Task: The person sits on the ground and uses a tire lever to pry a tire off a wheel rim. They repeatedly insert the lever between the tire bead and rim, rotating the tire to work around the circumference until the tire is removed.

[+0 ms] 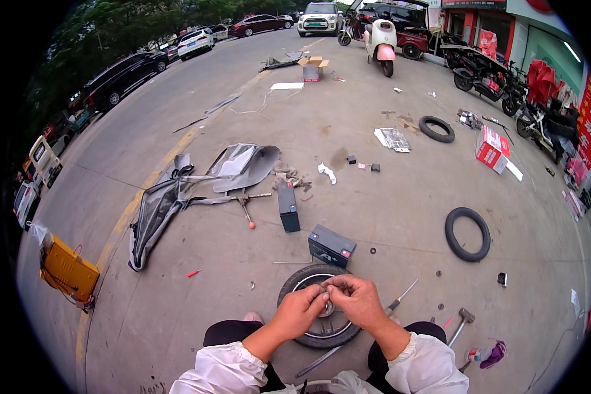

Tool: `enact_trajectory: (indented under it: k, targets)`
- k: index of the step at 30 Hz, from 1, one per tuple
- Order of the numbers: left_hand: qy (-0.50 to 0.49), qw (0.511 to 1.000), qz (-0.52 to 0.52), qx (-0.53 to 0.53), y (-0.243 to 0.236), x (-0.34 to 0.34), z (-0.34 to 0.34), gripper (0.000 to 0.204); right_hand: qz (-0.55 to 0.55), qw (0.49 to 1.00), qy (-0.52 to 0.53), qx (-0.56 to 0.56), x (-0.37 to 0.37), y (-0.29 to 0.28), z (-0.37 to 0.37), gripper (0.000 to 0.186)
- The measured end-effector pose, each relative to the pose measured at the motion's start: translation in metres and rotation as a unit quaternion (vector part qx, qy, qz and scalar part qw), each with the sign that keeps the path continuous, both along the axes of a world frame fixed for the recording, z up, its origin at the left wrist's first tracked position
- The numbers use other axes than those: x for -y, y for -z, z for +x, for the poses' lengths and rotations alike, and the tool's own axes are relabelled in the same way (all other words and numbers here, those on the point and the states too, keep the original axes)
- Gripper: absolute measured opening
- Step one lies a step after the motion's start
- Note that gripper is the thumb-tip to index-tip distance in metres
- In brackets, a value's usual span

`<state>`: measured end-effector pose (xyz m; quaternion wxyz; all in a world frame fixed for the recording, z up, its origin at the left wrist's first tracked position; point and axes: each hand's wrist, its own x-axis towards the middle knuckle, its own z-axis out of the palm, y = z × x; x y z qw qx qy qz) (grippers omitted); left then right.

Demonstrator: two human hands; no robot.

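Note:
A small wheel with a black tyre (335, 341) and a metal rim lies flat on the ground between my knees. Over its hub my left hand (297, 314) and my right hand (358, 303) meet, fingertips pinched together. Whatever they hold there is too small and covered to make out. A screwdriver (400, 297) lies by the wheel's right side, close to my right wrist. Just beyond the tyre stands a dark battery (331, 246), with a second battery (287, 207) upright to its left. A metal bar (322, 360) rests near the wheel's lower edge.
A hammer (462, 325) lies at my right, near a can with purple cloth (492, 354). Two loose tyres (467, 234) and a red-white box (492, 150) are farther right. Grey sheeting (164, 209), a T-handled tool (244, 203) and a yellow machine (71, 269) occupy the left.

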<state>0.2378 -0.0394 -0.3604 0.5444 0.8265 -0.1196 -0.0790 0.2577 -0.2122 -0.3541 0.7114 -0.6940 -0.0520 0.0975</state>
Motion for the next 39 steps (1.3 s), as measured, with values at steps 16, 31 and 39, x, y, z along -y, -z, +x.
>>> enact_trajectory:
  k: [16, 31, 39]
  targets:
    - [-0.026, 0.977, -0.16, -0.141, 0.013, -0.004, 0.004, 0.03, 0.136, 0.983, -0.019, -0.12, -0.007, -0.008, 0.002, 0.014]
    - [-0.074, 0.983, -0.132, -0.099, 0.006, -0.001, 0.002, 0.022, 0.081, 0.991, -0.026, -0.099, -0.009, -0.007, 0.002, 0.017]
    - [-0.053, 0.998, -0.011, -0.014, 0.002, -0.001, 0.0, 0.02, 0.102, 0.984, -0.021, -0.142, -0.007, 0.002, 0.004, 0.017]
